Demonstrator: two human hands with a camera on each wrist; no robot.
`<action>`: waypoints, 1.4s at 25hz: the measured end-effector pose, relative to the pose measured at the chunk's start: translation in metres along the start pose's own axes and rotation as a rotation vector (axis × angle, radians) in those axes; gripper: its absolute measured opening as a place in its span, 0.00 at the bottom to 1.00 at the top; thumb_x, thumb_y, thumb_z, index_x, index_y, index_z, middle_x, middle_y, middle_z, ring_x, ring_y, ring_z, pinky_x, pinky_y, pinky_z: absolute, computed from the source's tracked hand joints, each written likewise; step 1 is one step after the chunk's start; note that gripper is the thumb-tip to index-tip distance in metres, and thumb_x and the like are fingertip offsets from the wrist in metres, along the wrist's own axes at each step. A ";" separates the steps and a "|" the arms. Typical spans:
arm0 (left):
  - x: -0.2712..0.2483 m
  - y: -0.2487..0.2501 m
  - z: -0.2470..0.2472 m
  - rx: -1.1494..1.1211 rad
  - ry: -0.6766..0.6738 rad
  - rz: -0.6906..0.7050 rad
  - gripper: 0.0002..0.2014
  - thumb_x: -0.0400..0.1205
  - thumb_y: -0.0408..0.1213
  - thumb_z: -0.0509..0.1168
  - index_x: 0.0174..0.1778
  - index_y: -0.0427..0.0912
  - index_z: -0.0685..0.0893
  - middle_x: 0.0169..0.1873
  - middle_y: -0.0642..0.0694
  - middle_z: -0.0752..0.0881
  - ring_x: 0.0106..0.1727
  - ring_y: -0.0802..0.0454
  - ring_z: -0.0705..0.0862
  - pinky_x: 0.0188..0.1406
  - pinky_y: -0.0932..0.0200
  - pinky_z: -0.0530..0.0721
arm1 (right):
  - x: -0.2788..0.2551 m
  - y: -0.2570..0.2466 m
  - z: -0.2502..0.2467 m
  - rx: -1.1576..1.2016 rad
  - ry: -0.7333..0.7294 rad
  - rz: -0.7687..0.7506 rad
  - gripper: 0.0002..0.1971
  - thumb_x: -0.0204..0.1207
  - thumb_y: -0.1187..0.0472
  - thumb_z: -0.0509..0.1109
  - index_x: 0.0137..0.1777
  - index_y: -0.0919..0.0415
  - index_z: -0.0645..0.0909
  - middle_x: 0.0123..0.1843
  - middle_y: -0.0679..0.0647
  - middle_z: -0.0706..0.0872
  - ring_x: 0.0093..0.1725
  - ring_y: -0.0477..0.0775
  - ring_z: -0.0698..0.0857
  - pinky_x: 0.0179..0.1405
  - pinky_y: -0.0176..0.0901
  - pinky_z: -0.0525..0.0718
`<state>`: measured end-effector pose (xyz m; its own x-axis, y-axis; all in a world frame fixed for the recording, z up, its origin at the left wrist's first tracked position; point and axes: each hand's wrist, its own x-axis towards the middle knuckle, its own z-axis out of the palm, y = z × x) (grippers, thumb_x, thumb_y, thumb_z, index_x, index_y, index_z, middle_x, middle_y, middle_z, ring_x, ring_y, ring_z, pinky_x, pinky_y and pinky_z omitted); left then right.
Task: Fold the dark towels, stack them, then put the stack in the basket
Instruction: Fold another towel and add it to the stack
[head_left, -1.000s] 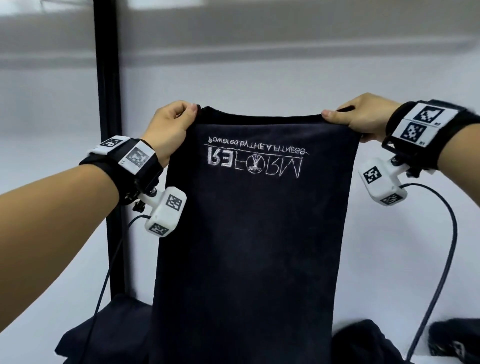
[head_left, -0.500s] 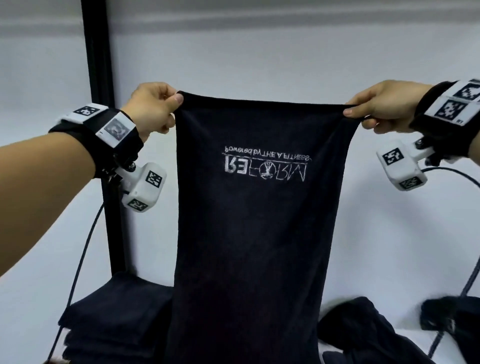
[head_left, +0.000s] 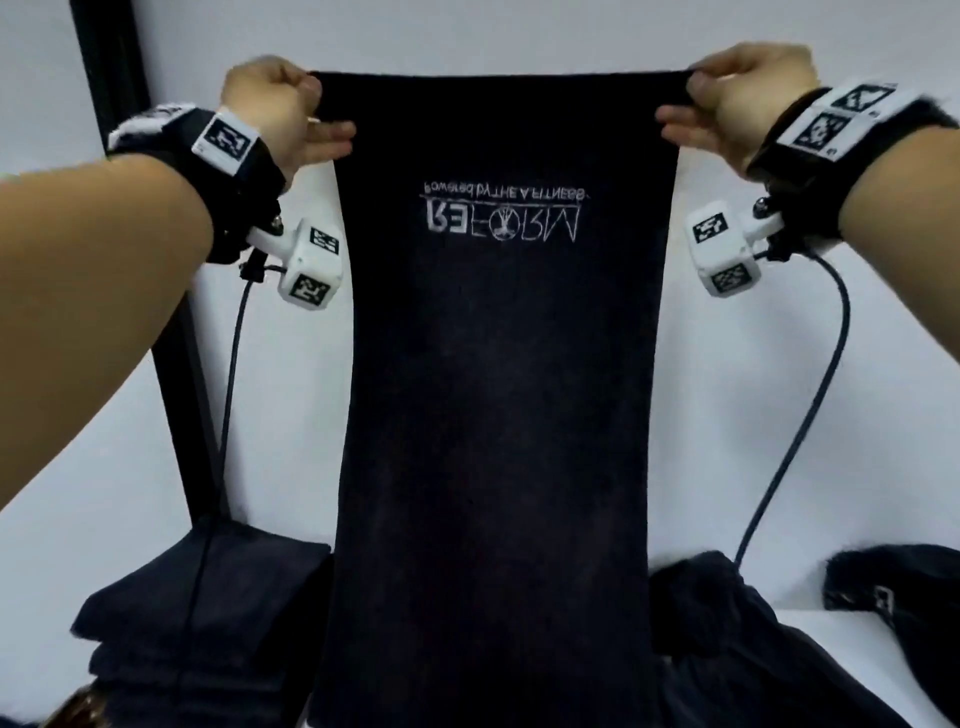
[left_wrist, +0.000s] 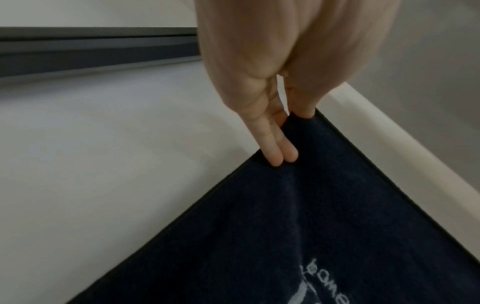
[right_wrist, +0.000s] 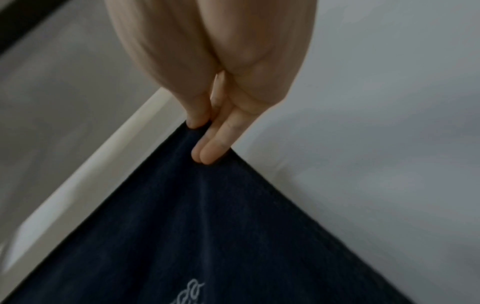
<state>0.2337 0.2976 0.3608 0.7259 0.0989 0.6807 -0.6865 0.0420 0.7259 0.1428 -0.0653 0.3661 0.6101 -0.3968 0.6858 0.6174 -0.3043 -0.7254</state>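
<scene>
At the bottom of the head view, nearest you, sit a stack of folded dark towels (head_left: 208, 623) at lower left and a crumpled heap of dark cloth (head_left: 737, 639) at lower right, with another dark bundle (head_left: 898, 582) at the right edge. No basket shows in any view.

Between them hangs the dark navy terry towel with upside-down white lettering (head_left: 498, 415). Its long axis runs straight down the middle of the frame, and its lower end drops out of view.

Higher up, you hold its short top edge taut and level. Your left hand (head_left: 283, 111) pinches the upper left corner and your right hand (head_left: 737, 98) pinches the upper right. In each wrist view the thumb and the pressed-together fingers (left_wrist: 278, 152) clamp the corner, with cloth falling away below the fingers (right_wrist: 207, 152).

Both hands are equally placed, so neither is nearer. I judge the fold depends on that hanging length: bring the top edge down to meet the bottom, or lay the towel flat on the white surface (head_left: 857, 639).
</scene>
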 end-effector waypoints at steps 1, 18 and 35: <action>0.003 0.005 -0.002 -0.007 -0.021 0.047 0.08 0.86 0.29 0.55 0.42 0.43 0.73 0.43 0.43 0.79 0.37 0.46 0.91 0.41 0.51 0.90 | 0.002 -0.004 -0.002 0.014 -0.006 -0.041 0.07 0.84 0.68 0.61 0.47 0.58 0.76 0.48 0.57 0.84 0.44 0.51 0.93 0.43 0.41 0.89; -0.081 0.089 -0.069 -0.103 -0.092 0.124 0.03 0.82 0.37 0.61 0.43 0.47 0.79 0.34 0.57 0.82 0.28 0.61 0.80 0.36 0.65 0.80 | -0.077 -0.102 -0.023 0.127 -0.117 -0.156 0.04 0.85 0.65 0.61 0.54 0.56 0.75 0.54 0.50 0.86 0.53 0.50 0.91 0.52 0.40 0.87; -0.385 0.042 -0.156 0.175 -0.189 -0.353 0.10 0.82 0.35 0.63 0.34 0.46 0.80 0.32 0.42 0.75 0.22 0.52 0.72 0.21 0.62 0.64 | -0.383 -0.029 -0.123 -0.198 -0.436 0.434 0.03 0.83 0.65 0.65 0.48 0.61 0.79 0.25 0.56 0.79 0.21 0.52 0.81 0.19 0.40 0.83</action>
<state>-0.0811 0.4165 0.1138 0.9210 -0.0758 0.3820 -0.3890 -0.1297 0.9121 -0.1702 -0.0112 0.1176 0.9551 -0.1442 0.2588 0.1915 -0.3660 -0.9107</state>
